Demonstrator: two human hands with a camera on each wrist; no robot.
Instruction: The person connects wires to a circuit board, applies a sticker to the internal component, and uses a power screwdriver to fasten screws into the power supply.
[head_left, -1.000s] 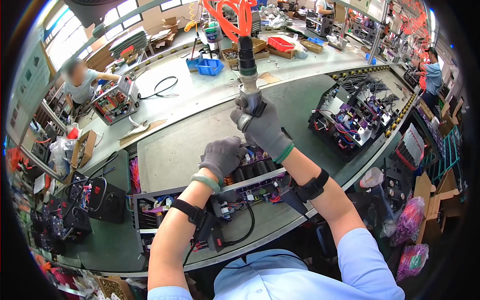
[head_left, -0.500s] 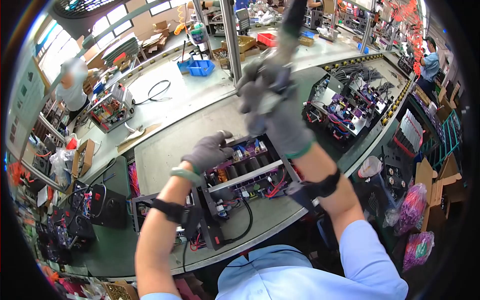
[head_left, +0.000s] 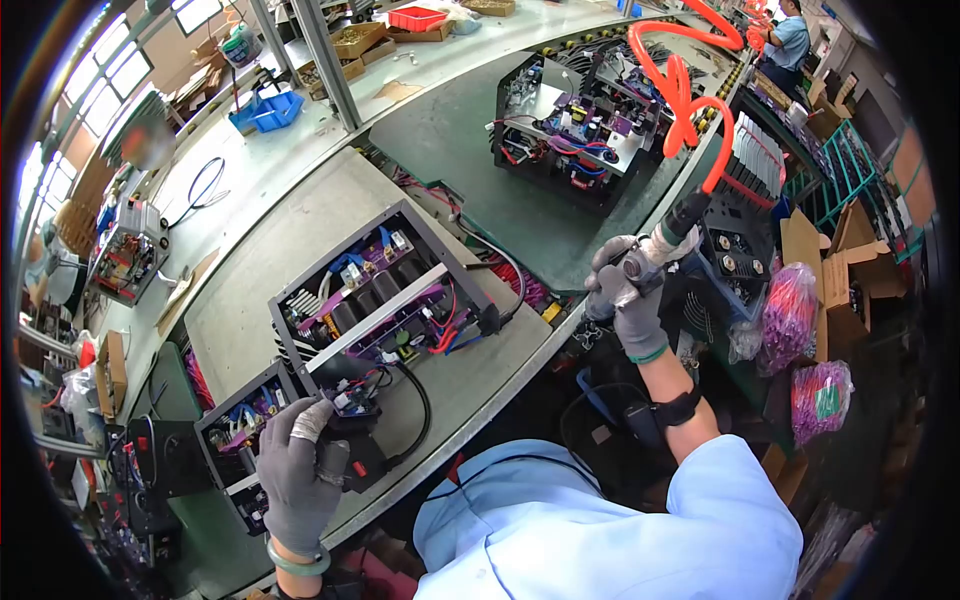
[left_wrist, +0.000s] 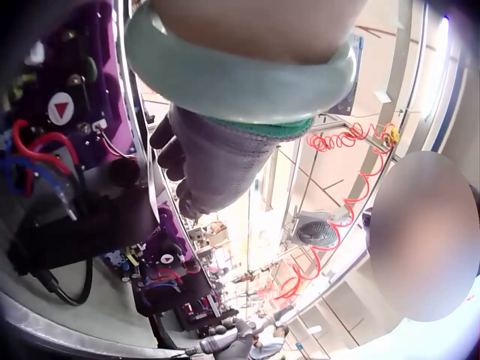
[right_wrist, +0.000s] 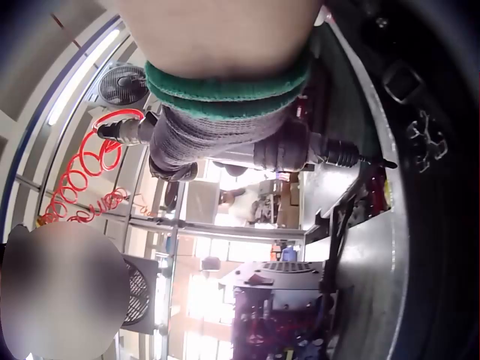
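In the head view my right hand (head_left: 628, 298), in a grey glove, grips an air-driven tool (head_left: 645, 262) off the table's front edge; a red coiled hose runs up from it. The right wrist view shows the tool's dark bit (right_wrist: 379, 162) pointing away from the glove. My left hand (head_left: 298, 478), gloved too, is at the near corner of an open-framed electronics unit (head_left: 375, 292), by a black panel (head_left: 355, 450) with a cable. Its fingers are bent; whether they touch the panel is unclear. A second unit (head_left: 240, 425) lies partly behind that hand.
Another open unit (head_left: 580, 125) stands on the green surface (head_left: 450, 190) at the back right. A metal post (head_left: 325, 65) rises behind the work table. Blue bins (head_left: 270, 110) are at the back left. Bagged purple parts (head_left: 790, 318) and cardboard boxes (head_left: 860, 280) are at the right.
My right hand has moved right and toward me with the tool, away from the unit. My left hand has come down to the near left corner. The head view has turned right.
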